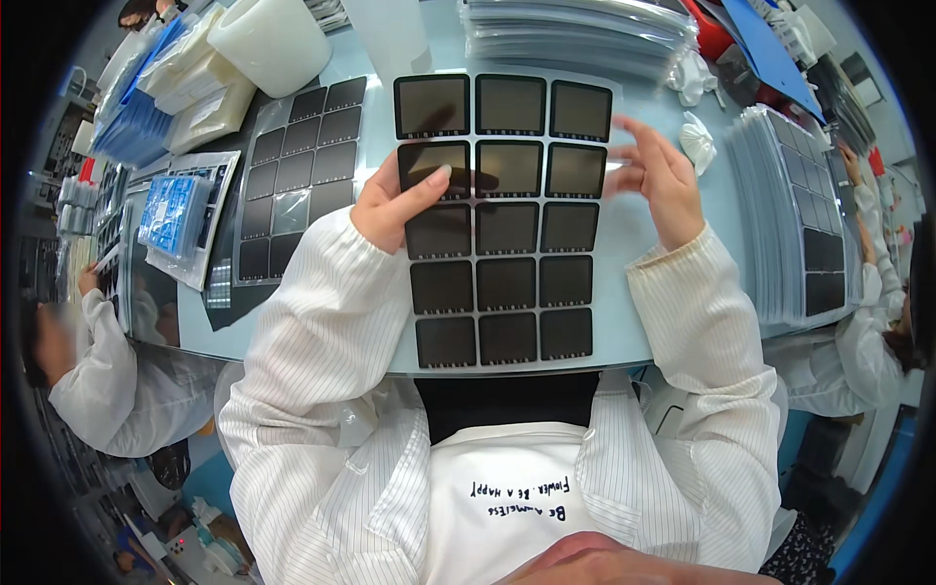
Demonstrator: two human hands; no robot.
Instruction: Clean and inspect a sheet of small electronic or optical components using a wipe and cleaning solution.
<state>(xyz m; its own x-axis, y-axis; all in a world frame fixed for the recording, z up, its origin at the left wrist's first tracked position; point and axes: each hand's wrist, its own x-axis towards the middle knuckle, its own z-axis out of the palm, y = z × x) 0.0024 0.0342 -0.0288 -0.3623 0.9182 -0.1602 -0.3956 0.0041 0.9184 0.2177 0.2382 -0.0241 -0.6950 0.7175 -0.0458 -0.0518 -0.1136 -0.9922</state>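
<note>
A clear sheet carrying several rows of dark, glossy rectangular panels [508, 228] is in front of me, its near end by the table edge. My left hand [398, 202] grips its left side, thumb on top and the other fingers mostly hidden beneath. Faint hand shapes show as reflections or shadows on the panels. Beside the upper right edge is my right hand [659, 175], fingers apart and slightly curled, with nothing visible in it. Whether its fingertips brush the sheet's edge I cannot tell.
A similar panel sheet [304, 161] lies to the left, near a blue packet [174, 214]. A tall sheet stack [795, 214] stands right, another stack [575, 34] at the back. Also there are a white roll [271, 44] and crumpled tissue [697, 143]. Co-workers sit on both sides.
</note>
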